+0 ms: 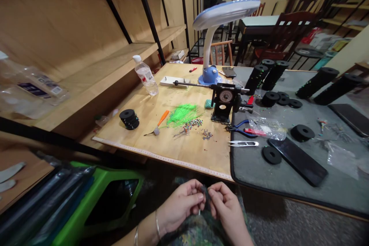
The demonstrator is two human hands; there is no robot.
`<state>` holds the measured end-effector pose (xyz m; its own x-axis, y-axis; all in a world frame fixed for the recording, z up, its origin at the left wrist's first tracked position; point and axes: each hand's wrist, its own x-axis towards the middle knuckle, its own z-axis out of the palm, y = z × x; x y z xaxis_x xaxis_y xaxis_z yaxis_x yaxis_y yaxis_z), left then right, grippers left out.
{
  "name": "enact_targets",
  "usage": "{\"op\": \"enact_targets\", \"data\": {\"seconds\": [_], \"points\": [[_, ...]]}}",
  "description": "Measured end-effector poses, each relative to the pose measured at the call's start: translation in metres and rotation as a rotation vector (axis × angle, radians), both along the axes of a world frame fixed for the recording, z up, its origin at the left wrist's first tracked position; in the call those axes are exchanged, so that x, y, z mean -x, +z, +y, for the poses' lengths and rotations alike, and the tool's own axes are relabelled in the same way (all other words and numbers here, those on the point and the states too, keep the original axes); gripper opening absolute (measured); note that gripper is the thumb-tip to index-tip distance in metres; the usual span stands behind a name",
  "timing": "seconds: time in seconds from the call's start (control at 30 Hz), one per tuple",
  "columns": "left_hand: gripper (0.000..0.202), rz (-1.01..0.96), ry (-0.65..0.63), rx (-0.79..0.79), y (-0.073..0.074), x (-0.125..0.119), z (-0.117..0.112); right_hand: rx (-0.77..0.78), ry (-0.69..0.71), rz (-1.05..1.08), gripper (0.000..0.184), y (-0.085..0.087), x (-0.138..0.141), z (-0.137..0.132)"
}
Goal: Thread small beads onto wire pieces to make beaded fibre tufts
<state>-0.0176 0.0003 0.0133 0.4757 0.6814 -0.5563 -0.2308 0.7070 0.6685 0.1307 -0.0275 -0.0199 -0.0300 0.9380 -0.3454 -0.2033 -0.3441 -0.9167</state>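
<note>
Over my lap, just below the table's front edge, my left hand (191, 198) is closed in a pinch, with bracelets on its wrist. Close beside it, my right hand (223, 201) also pinches with thumb and forefinger. Whatever small item lies between the fingertips is too small and dark to name. Nearest on the wooden table (173, 153) are bright green strands (183, 114), mixed small beads (193, 123), a cluster of tiny metal parts (206, 135) and an orange-handled tool (163, 118).
A black hand-cranked winder (223, 102) stands mid-table before a blue-white desk lamp (210, 73). Black foam spools (302, 132), blue-handled pliers (240, 127), thread snips (245, 143) and a phone (300, 161) lie on the grey mat (250, 177). A water bottle (146, 77) stands at the left.
</note>
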Motion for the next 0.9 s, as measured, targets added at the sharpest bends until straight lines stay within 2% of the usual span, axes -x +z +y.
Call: {"op": "enact_targets", "data": {"seconds": [0.27, 0.4, 0.63, 0.9], "points": [[0.032, 0.015, -0.023, 0.035, -0.0046, -0.0029, -0.0018, 0.021, -0.001, 0.019, 0.048, 0.0018, 0.0015, 0.0020], [0.032, 0.069, -0.036, -0.030, -0.0074, -0.0040, -0.0023, 0.027, -0.003, 0.018, 0.049, 0.0058, 0.0024, 0.0028], [0.035, 0.095, -0.007, -0.109, -0.0081, -0.0062, -0.0016, -0.004, -0.092, -0.075, 0.047, 0.0051, -0.0053, 0.0009], [0.033, 0.033, -0.023, -0.059, -0.0100, -0.0059, -0.0027, -0.009, -0.032, -0.018, 0.046, 0.0038, 0.0000, 0.0016]]}}
